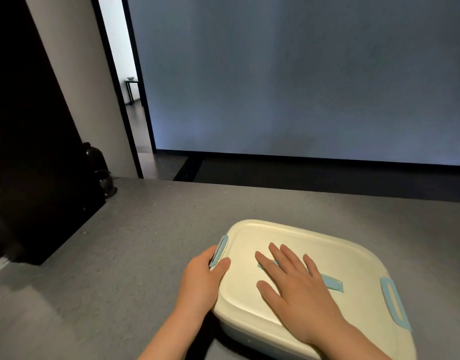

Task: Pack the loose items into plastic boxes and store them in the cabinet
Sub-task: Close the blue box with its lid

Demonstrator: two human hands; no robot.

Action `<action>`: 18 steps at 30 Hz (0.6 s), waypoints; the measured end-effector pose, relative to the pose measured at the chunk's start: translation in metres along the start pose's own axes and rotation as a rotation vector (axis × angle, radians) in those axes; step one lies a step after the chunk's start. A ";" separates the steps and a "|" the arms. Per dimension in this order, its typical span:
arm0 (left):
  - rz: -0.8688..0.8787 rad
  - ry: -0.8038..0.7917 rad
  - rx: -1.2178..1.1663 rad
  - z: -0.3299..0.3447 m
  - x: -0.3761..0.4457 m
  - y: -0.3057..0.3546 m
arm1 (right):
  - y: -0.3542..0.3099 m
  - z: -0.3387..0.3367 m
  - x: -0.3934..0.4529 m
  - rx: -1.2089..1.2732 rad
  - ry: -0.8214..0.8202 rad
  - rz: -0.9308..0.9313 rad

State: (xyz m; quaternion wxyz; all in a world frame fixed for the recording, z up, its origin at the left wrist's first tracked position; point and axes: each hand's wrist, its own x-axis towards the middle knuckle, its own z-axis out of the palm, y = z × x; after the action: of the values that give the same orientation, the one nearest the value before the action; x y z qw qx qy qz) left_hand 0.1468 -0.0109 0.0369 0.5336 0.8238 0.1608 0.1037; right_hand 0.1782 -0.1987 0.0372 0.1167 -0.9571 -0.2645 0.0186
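A plastic box (249, 331) with a cream lid (296, 245) sits on the grey counter, lid on. Light blue clips sit on its left side (220, 249) and right side (394, 304), and a blue handle (330, 281) lies across the lid's middle. My left hand (201, 278) grips the left clip, thumb on the lid's edge and fingers curled behind the clip. My right hand (295, 287) lies flat on the lid with fingers straight and spread, covering part of the handle. The box's contents are hidden.
The grey counter (132, 255) stretches left and forward to a far edge. A tall black cabinet (29, 152) stands at the left, with a dark jar (94, 157) and a dark glass vessel (105, 183) beside it. A doorway (122, 74) opens behind.
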 end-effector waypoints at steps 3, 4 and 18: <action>0.032 0.004 0.055 0.001 0.000 -0.002 | 0.000 -0.001 0.000 -0.006 0.002 -0.001; 0.041 0.003 0.074 0.001 0.000 -0.002 | -0.001 -0.002 0.000 -0.004 0.002 -0.003; 0.117 0.054 0.346 0.006 0.001 -0.003 | 0.001 0.000 0.001 0.006 0.004 -0.025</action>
State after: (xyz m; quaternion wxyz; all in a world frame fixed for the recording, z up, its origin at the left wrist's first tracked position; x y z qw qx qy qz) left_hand 0.1492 -0.0151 0.0319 0.3725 0.9082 0.1422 0.1274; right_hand 0.1801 -0.1991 0.0369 0.1201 -0.9535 -0.2761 0.0160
